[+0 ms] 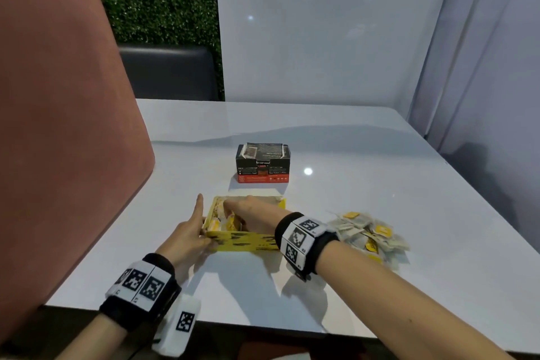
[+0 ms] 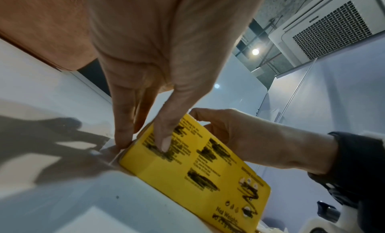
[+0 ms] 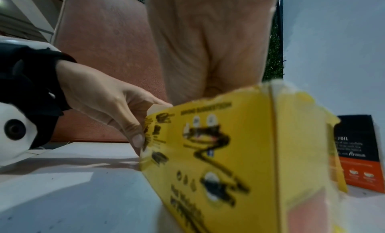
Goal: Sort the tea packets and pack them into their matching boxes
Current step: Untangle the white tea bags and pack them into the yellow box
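The open yellow tea box (image 1: 242, 243) lies on the white table (image 1: 350, 155) close to me. My left hand (image 1: 191, 232) grips its left end, thumb (image 2: 164, 142) on the printed front face (image 2: 198, 170) and fingers around the corner. My right hand (image 1: 248, 212) reaches down into the box from above, and its fingertips are hidden among the yellow-tagged packets (image 1: 225, 221) inside. In the right wrist view the box wall (image 3: 239, 154) blocks my fingers. A loose pile of tea packets (image 1: 368, 234) lies right of the box. A black and red tea box (image 1: 263, 164) stands behind it.
A pink chair back (image 1: 58, 126) rises at the table's left edge. White wall panels (image 1: 321, 38) close off the far and right sides. Bare tabletop lies in front of the yellow box and beyond the black box (image 3: 352, 147).
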Available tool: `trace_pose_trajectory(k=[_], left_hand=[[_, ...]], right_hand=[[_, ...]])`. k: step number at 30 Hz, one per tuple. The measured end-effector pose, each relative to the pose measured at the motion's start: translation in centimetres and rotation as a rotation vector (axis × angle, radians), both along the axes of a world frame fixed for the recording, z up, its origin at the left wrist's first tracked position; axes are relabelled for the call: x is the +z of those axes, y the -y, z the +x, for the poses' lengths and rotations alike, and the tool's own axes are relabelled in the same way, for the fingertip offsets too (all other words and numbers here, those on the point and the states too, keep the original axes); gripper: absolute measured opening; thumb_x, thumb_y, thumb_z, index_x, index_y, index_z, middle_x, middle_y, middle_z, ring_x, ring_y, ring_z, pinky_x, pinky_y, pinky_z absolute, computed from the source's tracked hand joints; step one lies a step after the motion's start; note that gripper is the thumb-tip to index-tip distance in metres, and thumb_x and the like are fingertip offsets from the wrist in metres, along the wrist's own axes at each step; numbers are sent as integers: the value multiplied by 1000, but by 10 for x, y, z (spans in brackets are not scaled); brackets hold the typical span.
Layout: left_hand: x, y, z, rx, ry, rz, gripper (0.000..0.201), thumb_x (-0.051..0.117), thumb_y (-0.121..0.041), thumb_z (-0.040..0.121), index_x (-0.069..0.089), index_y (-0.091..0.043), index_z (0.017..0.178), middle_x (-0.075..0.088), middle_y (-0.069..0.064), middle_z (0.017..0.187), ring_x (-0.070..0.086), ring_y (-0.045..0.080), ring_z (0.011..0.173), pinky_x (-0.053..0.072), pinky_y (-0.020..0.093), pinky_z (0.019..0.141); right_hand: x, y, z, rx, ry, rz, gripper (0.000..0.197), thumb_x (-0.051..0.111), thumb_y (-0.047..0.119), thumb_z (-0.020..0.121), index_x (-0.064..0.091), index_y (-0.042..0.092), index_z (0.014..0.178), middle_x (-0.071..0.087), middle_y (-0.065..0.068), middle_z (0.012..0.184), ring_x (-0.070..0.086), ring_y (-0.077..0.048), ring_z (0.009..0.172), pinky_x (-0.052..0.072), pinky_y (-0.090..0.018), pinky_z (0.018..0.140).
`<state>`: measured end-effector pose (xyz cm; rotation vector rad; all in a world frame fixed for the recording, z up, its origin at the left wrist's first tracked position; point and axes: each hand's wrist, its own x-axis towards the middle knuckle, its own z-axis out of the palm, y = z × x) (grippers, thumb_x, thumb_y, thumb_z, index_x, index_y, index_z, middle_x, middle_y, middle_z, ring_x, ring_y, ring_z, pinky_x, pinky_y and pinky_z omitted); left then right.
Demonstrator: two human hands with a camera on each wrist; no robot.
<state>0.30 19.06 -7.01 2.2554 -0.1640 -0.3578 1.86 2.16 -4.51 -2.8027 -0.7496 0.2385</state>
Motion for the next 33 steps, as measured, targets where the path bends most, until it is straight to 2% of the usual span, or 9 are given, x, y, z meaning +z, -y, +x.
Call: trace_pose_trajectory(k=[2, 5, 9, 12, 15, 20, 27, 31, 33], left_hand=[[8, 0, -5, 21, -10, 4, 98, 61, 3, 84, -11, -20, 148, 53, 5, 125, 58, 10, 97, 42, 2, 72], [24, 0, -14, 52, 233, 88, 93, 65, -5, 83, 1, -17, 150, 37, 12, 145, 41, 24, 130, 40, 31, 101], [57, 36, -44, -52, 584, -106, 53, 57, -5, 88, 41, -24, 135, 57, -5, 113, 56, 6, 99, 47, 12, 77], [64, 93, -56, -296, 375, -203, 31, 53, -1, 89, 57, -18, 115, 66, 2, 99, 62, 6, 83, 51, 17, 75], [52, 163, -39, -452, 153, 32, 27, 47, -3, 91, 60, -2, 115, 66, 13, 109, 65, 22, 93, 53, 29, 85], [35, 232, -10, -388, 83, 423, 39, 44, -26, 96, 54, 6, 116, 58, 21, 122, 55, 34, 113, 44, 34, 89], [11, 247, 10, -376, 133, 616, 35, 56, -23, 89, 58, 0, 115, 60, 16, 121, 56, 32, 113, 46, 33, 89], [4, 244, 12, -365, 194, 617, 27, 51, -12, 88, 62, -5, 112, 60, 16, 120, 58, 33, 108, 47, 37, 89], [2, 242, 15, -352, 206, 577, 31, 53, -17, 89, 56, -6, 118, 55, 16, 124, 54, 33, 112, 45, 38, 92]], right_hand=[[5, 7, -4, -54, -39, 84, 29, 51, 0, 87, 52, 8, 116, 60, -20, 108, 61, -30, 89, 48, -32, 73], [27, 34, -19, -207, -148, 456, 20, 50, 2, 89, 61, 9, 103, 61, -9, 95, 50, -11, 71, 43, -20, 66], [40, 112, -49, -357, 6, 429, 16, 57, -3, 86, 61, 10, 94, 59, 2, 88, 58, -10, 71, 47, -10, 62], [27, 166, -55, -559, 73, 284, 7, 65, 4, 84, 66, 7, 90, 68, -13, 95, 59, -15, 73, 48, -19, 67], [15, 191, -47, -800, -42, 90, 21, 64, 24, 88, 64, 4, 92, 61, -15, 88, 56, -25, 74, 51, -32, 72], [1, 191, -41, -832, -132, -131, 32, 58, 40, 88, 57, 8, 89, 62, -11, 98, 58, -27, 86, 46, -31, 75], [-10, 198, -44, -854, -104, 24, 27, 69, 15, 78, 64, 7, 104, 64, -11, 110, 60, -28, 103, 49, -34, 84], [-6, 208, -49, -864, -55, 249, 8, 66, 7, 80, 60, 12, 78, 65, -13, 100, 60, -26, 94, 47, -29, 73], [1, 216, -54, -883, -20, 444, 25, 68, 1, 77, 52, 16, 64, 62, -11, 86, 59, -22, 78, 46, -23, 59]])
